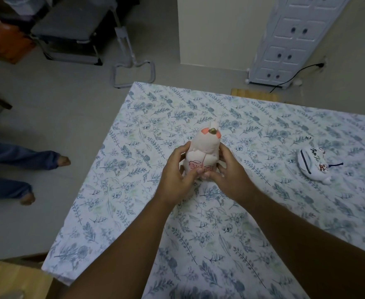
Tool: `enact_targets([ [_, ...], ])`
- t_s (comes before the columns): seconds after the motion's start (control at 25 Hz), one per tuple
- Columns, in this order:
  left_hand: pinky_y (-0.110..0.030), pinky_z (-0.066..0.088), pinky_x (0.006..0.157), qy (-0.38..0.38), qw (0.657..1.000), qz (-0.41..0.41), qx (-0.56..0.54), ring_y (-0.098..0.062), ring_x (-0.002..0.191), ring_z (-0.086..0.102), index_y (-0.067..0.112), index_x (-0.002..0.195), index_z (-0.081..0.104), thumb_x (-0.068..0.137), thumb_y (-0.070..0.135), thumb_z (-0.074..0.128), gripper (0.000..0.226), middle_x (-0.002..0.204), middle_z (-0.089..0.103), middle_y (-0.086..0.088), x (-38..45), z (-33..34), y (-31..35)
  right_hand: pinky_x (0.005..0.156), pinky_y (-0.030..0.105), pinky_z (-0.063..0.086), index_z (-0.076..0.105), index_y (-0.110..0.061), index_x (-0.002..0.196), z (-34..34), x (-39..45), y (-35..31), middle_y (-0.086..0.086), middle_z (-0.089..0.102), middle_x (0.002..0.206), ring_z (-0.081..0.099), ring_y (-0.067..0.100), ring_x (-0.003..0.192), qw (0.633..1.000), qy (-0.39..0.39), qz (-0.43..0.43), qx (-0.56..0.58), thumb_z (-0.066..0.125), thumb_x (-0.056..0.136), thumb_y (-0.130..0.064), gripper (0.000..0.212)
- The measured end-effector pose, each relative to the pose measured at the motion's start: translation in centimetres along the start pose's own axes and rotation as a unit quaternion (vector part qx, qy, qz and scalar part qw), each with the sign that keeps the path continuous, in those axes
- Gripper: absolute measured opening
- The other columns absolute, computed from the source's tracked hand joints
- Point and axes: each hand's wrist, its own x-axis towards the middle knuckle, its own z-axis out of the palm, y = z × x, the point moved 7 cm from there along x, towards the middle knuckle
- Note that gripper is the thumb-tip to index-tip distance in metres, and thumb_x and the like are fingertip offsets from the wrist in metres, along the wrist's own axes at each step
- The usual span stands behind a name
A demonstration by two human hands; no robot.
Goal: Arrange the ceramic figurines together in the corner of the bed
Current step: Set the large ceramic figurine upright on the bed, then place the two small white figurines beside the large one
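A pale pink ceramic figurine with coral ears and a small gold bell stands upright near the middle of the bed, which wears a blue floral sheet. My left hand grips its left side and my right hand grips its right side, fingers meeting over its painted flower at the base. A second figurine, white with dark blue markings and a blue cord, lies on its side to the right, apart from both hands. The bed's far left corner is bare sheet.
Another person's two legs in blue trousers and bare feet stand on the floor left of the bed. A folding cot frame and a white plastic cabinet lie beyond the bed. A wooden box sits at lower left.
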Motion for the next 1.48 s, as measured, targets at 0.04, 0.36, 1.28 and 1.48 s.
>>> enact_targets([
  [0.04, -0.018, 0.054, 0.095, -0.004, 1.000, 0.000, 0.007, 0.004, 0.130, 0.053, 0.052, 0.136, 0.045, 0.087, 0.023, 0.079, 0.066, 0.135, 0.057, 0.030, -0.1, -0.1, 0.2, 0.096, 0.031, 0.055, 0.043, -0.058, 0.136, 0.0, 0.0, 0.3, -0.027, 0.062, 0.129, 0.061, 0.002, 0.122, 1.000, 0.003, 0.000, 0.001, 0.079, 0.077, -0.013, 0.083],
  [0.36, -0.010, 0.049, 0.093, -0.012, 1.000, 0.012, 0.008, 0.008, 0.131, 0.050, 0.048, 0.143, 0.040, 0.089, 0.027, 0.078, 0.069, 0.135, 0.054, 0.037, 0.0, 0.3, -0.8, 0.087, 0.012, 0.051, 0.041, -0.061, 0.134, 0.2, 0.0, 0.8, -0.035, 0.060, 0.125, 0.058, -0.005, 0.120, 1.000, 0.015, -0.018, -0.004, 0.077, 0.078, -0.012, 0.083],
  [1.28, -0.035, 0.036, 0.115, -0.163, 0.902, -0.064, 0.394, -0.023, 0.142, 0.039, 0.018, 0.149, 0.046, 0.098, 0.038, 0.061, 0.057, 0.153, 0.047, -0.004, -9.9, 21.8, -0.4, 0.113, 0.047, 0.033, 0.030, -0.012, 0.156, -26.9, -8.8, 8.5, 0.016, 0.035, 0.159, 0.031, 0.033, 0.144, 0.869, 0.157, 0.114, -0.456, 0.049, 0.101, -0.043, 0.065],
  [1.48, -0.032, 0.048, 0.097, -0.133, 0.925, -0.087, 0.346, -0.024, 0.118, 0.056, 0.019, 0.131, 0.064, 0.090, 0.032, 0.074, 0.044, 0.130, 0.059, -0.005, -9.7, 22.7, -0.6, 0.116, 0.051, 0.027, 0.029, -0.021, 0.158, -27.4, -6.2, 11.3, 0.025, 0.020, 0.162, 0.024, 0.042, 0.147, 0.931, 0.165, 0.160, -0.284, 0.053, 0.101, -0.043, 0.066],
])
